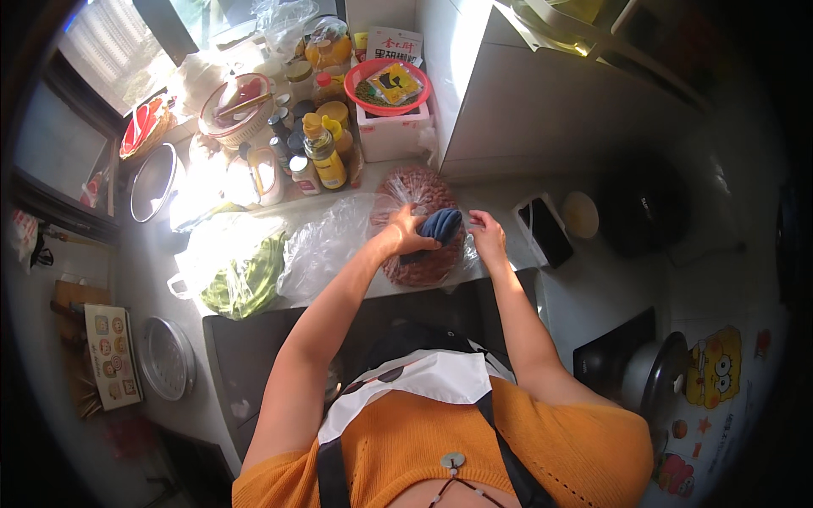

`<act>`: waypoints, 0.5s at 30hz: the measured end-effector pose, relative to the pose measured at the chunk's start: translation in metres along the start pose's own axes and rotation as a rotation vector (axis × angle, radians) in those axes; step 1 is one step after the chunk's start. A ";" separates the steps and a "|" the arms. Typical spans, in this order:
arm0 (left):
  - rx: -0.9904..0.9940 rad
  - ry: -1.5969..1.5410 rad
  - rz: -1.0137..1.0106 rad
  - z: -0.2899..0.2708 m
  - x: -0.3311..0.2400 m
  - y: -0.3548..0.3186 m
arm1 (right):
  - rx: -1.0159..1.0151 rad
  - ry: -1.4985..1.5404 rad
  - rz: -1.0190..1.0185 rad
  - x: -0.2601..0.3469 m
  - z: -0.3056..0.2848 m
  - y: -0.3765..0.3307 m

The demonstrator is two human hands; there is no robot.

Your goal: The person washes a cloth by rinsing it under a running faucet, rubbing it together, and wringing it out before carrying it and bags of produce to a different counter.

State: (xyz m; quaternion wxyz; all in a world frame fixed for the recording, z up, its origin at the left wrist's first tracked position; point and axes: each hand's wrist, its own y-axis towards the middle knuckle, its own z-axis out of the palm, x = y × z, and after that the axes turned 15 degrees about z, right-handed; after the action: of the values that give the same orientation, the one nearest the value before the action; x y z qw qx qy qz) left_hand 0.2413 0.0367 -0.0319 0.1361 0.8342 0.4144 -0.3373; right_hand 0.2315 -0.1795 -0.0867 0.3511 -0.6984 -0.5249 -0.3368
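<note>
My left hand [405,234] is closed around a folded dark blue cloth [442,226], thumb in front and fingers behind. The cloth is held over a large clear plastic bag of reddish-brown peanut-like pieces [419,269] on the counter. Just right of the cloth is my right hand [489,237], its fingers loosely bent and apart, with nothing visible in them. Crumpled clear plastic [326,245] spreads left of the filled bag. Part of the bag is hidden behind the cloth and my left hand.
A bag of green vegetables [241,275] lies at left. Sauce bottles [324,152] and a white box [394,135] bearing a red basket [357,74] stand behind. A dark phone [549,230] and a small bowl [580,214] sit right. The sink [254,347] is in front.
</note>
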 end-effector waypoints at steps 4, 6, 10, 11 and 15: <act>0.033 0.255 -0.161 0.011 -0.018 0.011 | -0.087 -0.261 0.198 -0.016 -0.022 -0.010; -0.030 0.246 -0.136 0.016 -0.013 0.015 | -0.044 -0.350 0.373 -0.002 -0.029 -0.018; -0.259 0.148 -0.018 0.021 0.008 0.010 | -0.108 -0.430 0.315 -0.005 -0.032 -0.028; -0.308 0.111 0.006 0.019 0.006 0.010 | -0.131 -0.430 0.303 -0.010 -0.034 -0.028; -0.452 0.048 0.022 0.006 -0.001 -0.002 | -0.146 -0.420 0.287 -0.024 -0.033 -0.031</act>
State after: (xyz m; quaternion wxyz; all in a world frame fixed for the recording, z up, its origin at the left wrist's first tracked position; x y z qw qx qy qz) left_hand 0.2365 0.0345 -0.0352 0.3131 0.7948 0.4735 -0.2145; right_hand 0.1929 -0.2133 -0.0852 0.2273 -0.8439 -0.4560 -0.1681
